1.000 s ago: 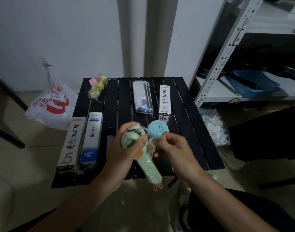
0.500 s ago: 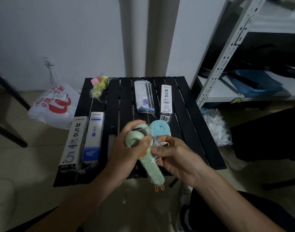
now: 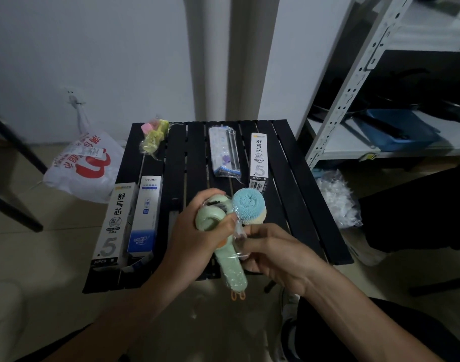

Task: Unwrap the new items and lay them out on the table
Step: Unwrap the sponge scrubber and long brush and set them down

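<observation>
both hands (image 3: pixel 197 241) barely shifted; left fingers clench green brush (image 3: pixel 230 267), right pinch its wrapper (image 3: pixel 238 235).

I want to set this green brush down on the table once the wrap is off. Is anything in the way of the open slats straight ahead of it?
Only its clear wrap, pinched by the right hand. The left hand holds the green brush above bare middle slats of the table; the boxes lie off to both sides.
</observation>
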Action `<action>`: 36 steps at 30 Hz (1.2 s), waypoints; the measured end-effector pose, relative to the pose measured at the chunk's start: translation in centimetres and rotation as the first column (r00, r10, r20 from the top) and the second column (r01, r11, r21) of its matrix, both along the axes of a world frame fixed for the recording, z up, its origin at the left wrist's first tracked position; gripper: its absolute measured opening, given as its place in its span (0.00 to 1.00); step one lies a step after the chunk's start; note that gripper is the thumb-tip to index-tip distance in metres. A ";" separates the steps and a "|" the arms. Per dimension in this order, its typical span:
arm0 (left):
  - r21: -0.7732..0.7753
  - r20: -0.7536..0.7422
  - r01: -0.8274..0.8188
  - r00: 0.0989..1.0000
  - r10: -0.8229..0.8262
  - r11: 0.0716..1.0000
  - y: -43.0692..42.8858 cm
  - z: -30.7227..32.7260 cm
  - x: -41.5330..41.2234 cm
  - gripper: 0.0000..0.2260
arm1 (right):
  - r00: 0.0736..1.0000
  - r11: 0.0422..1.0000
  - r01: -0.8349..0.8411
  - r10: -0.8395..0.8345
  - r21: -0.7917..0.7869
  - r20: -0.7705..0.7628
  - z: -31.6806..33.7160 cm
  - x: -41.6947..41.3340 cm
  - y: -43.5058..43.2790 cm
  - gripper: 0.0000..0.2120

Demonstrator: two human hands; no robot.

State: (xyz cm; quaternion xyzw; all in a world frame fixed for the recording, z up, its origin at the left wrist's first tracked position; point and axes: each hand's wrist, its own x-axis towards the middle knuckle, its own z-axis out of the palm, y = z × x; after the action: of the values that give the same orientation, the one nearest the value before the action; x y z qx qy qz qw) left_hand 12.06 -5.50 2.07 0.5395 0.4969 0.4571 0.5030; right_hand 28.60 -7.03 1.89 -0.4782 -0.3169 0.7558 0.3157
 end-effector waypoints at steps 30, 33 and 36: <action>-0.164 0.053 0.106 0.994 -0.099 0.981 0.8 0.9 -0.8 0.09 | 0.924 0.904 -0.319 0.229 0.286 0.305 1.0 1.8 -0.4 0.24; -0.244 0.061 0.086 0.995 -0.073 0.966 0.7 0.6 -0.7 0.04 | 0.909 0.800 -0.236 -0.018 0.551 0.416 0.4 1.0 -1.1 0.20; -0.295 0.063 0.049 0.997 -0.032 0.954 0.6 0.6 -0.9 0.05 | 0.861 0.673 -0.297 -0.117 0.677 0.494 0.5 1.0 -1.2 0.08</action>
State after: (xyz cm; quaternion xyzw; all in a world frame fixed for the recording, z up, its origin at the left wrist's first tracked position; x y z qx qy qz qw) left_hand 11.19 -4.86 2.71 0.4546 0.5339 0.3825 0.6017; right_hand 29.64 -8.26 2.40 -0.4719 -0.6872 0.4286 0.3483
